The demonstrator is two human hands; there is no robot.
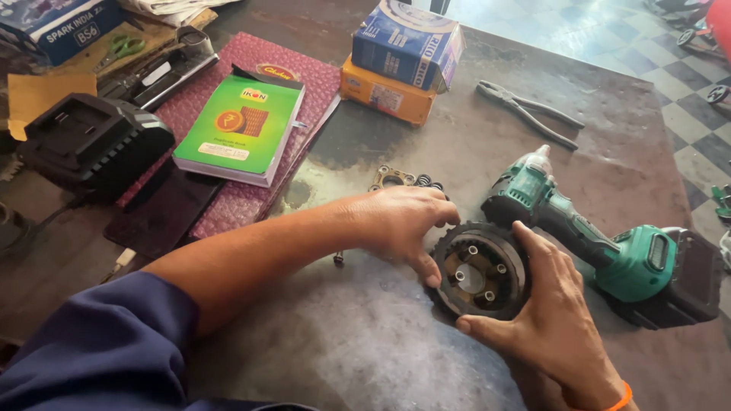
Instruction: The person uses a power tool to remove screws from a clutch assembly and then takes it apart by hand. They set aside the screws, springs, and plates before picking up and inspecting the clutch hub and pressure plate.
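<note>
The big metal table (365, 342) is dark and stained, and everything lies on it. At the far left stands a black charger (91, 141), and next to it a green booklet (240, 125) rests on a red patterned folder (228, 198). Further back two boxes are stacked, a blue box (407, 42) on an orange box (384, 95), with grey pliers (529, 113) to the right of them.

A green power drill (601, 243) lies on its side just beside the right hand (552, 323). Between the two hands sits a round toothed metal part (480, 270), like a clutch hub, flat on the table with its open face up. The left hand (400, 221) curls around its left edge, thumb on the rim, and the right hand cups the right edge with spread fingers. Both hands are grasping the same part, not clenched hard.

I think the work goes well if both hands keep the part flat and steady, so the small posts inside stay upright. The fingers should stay on the outer teeth, away from the centre hole. Behind the left hand lie a small metal plate (392, 179) and some springs (426, 181), near enough to reach; a small bolt (338, 259) lies by the left wrist.
</note>
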